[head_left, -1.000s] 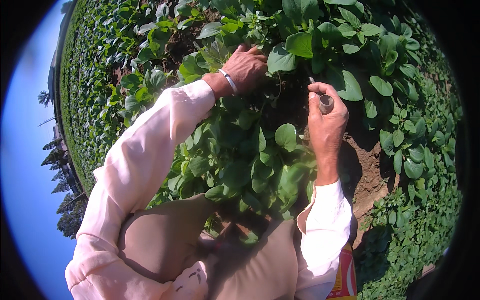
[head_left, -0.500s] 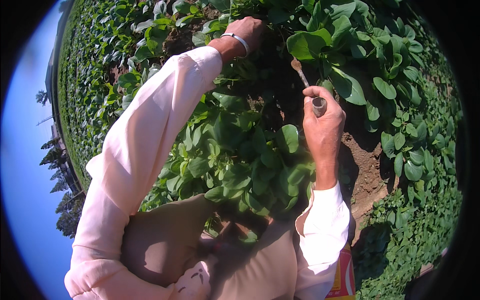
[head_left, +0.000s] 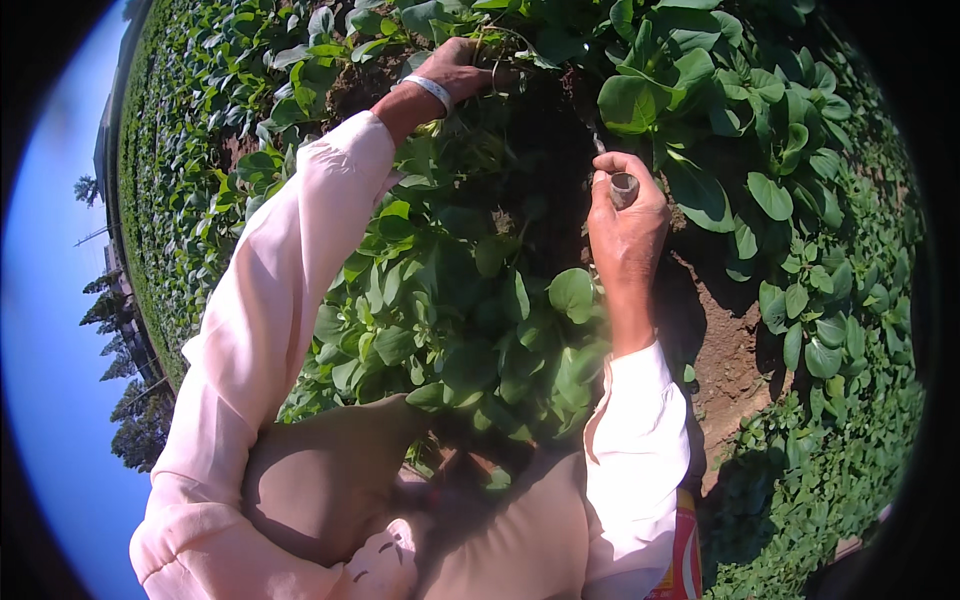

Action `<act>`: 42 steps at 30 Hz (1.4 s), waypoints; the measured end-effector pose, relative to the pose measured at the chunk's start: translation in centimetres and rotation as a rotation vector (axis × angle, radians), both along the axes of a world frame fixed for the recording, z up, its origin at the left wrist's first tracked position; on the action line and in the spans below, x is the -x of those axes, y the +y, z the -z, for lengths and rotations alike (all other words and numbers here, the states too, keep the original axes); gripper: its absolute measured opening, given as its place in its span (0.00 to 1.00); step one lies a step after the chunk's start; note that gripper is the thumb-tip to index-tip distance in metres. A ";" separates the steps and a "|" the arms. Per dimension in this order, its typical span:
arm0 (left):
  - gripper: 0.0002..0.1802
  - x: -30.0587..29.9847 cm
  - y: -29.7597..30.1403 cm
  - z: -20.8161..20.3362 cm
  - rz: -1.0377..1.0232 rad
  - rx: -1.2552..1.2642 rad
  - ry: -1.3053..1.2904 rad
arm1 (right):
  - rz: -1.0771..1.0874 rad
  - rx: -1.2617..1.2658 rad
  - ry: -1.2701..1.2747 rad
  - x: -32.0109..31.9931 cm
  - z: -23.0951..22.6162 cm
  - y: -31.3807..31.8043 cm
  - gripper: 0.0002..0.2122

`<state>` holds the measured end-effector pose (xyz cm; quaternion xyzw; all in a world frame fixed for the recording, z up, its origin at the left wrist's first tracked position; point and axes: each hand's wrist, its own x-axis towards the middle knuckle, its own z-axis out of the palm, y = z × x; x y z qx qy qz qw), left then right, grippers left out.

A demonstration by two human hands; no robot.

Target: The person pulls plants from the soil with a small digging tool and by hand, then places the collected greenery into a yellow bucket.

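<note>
My right hand (head_left: 628,215) is closed round a small hand-weeding tool (head_left: 622,190). The round, hollow-looking butt of its handle shows above my fist. Its thin metal shank points away from me into shaded soil, where the tip is hard to make out. Farther left, my left hand (head_left: 458,70) wears a pale bracelet (head_left: 430,92) at the wrist. Its fingers are closed on thin plant stems (head_left: 505,45) low among the leaves, the fingertips partly in shadow. Just right of the tool stands a broad-leaved green plant (head_left: 640,95).
Leafy green plants (head_left: 470,350) grow between my knees and my hands. Bare brown soil (head_left: 725,350) shows to the right of my right forearm. A red and yellow package (head_left: 685,555) sits beside my right sleeve. Dense low greenery (head_left: 840,480) covers the far right.
My left hand has moved left and slightly nearer, and thin stems now show at its fingers. My right hand has shifted slightly left and away, bringing the tool's tip into the shaded soil.
</note>
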<state>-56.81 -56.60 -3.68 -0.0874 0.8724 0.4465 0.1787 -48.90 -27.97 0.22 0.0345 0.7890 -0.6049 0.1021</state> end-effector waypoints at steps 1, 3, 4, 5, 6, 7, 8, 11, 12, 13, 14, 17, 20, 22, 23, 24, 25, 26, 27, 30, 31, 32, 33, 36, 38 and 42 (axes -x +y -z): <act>0.16 -0.8 0.5 -0.5 -0.025 -0.115 0.032 | 0.053 0.008 0.078 -0.4 0.1 0.5 0.05; 0.15 -1.6 2.2 -2.2 0.265 0.532 0.137 | 0.003 -0.030 0.032 -0.3 0.0 0.7 0.05; 0.15 -2.1 3.2 -2.2 0.387 0.732 0.253 | -0.032 -0.042 0.029 0.0 -0.4 0.6 0.05; 0.15 -2.4 5.5 -2.4 0.517 0.916 0.375 | -0.056 -0.069 0.021 0.4 -0.1 0.9 0.05; 0.15 -2.5 6.5 -2.6 0.594 0.875 0.535 | -0.083 -0.063 0.047 0.6 0.0 0.9 0.05; 0.15 -2.5 7.3 -2.8 0.670 0.829 0.694 | -0.090 -0.075 0.039 0.8 -0.1 1.0 0.05; 0.16 -2.4 8.3 -4.1 0.720 0.913 0.700 | -0.106 -0.079 0.025 0.9 -0.3 1.0 0.05; 0.17 -2.2 7.8 -4.0 0.609 1.072 0.590 | -0.088 -0.066 0.015 0.5 -0.3 1.0 0.05; 0.17 -1.7 6.5 -3.7 0.445 0.999 0.483 | -0.064 -0.050 0.027 0.4 -0.4 1.1 0.05; 0.14 -1.3 5.6 -3.0 0.143 0.867 0.222 | -0.039 -0.034 0.038 0.4 -0.4 1.2 0.06; 0.15 -0.6 4.9 -1.9 0.014 0.649 0.365 | -0.006 -0.068 0.077 0.5 0.1 1.7 0.06; 0.15 0.0 -1.3 -0.2 -0.299 0.330 0.463 | -0.064 -0.004 0.085 0.7 -0.6 0.8 0.06; 0.14 -0.1 0.0 -1.6 -0.331 0.014 0.166 | -0.150 -0.071 0.064 1.1 -0.2 -0.1 0.07; 0.16 -0.1 -1.0 -0.4 -0.188 0.096 0.179 | -0.159 -0.082 0.048 1.4 0.0 -0.8 0.07; 0.18 0.9 2.0 -1.9 0.022 0.273 0.181 | -0.127 -0.125 0.077 1.8 0.1 -0.1 0.07; 0.19 1.1 2.1 -2.0 0.181 0.517 0.499 | -0.122 -0.128 0.113 1.8 -0.3 -0.6 0.07; 0.19 1.4 2.2 -1.9 0.346 0.756 0.817 | -0.117 -0.133 0.148 1.9 -0.8 -0.8 0.07; 0.19 1.6 5.4 -3.0 0.366 0.734 0.557 | -0.135 -0.207 0.111 2.2 -1.0 -0.3 0.08; 0.18 1.5 5.0 -2.9 0.463 0.839 0.576 | -0.165 -0.169 0.066 2.1 -1.3 -0.7 0.08; 0.16 2.1 5.7 -2.0 0.498 1.051 0.357 | -0.208 -0.141 -0.008 2.1 -1.3 -0.9 0.07; 0.15 2.4 5.7 -1.9 0.508 1.104 0.369 | -0.208 -0.174 0.037 2.3 -0.8 -1.7 0.06; 0.14 3.0 6.3 -1.3 0.528 1.139 0.392 | -0.196 -0.221 0.077 2.8 -0.2 -2.5 0.06; 0.13 3.3 6.0 -0.8 0.536 1.152 0.348 | -0.186 -0.258 0.116 3.2 0.2 -3.3 0.06; 0.11 4.2 5.8 -0.6 0.463 1.117 0.262 | -0.139 -0.107 -0.012 4.2 1.3 -2.9 0.05; 0.14 4.8 5.6 -0.9 0.310 1.018 0.167 | -0.126 -0.012 -0.093 4.6 1.2 -1.4 0.04; 0.16 5.4 1.1 -0.9 0.235 0.791 0.117 | -0.216 -0.034 -0.046 3.3 0.2 -1.1 0.06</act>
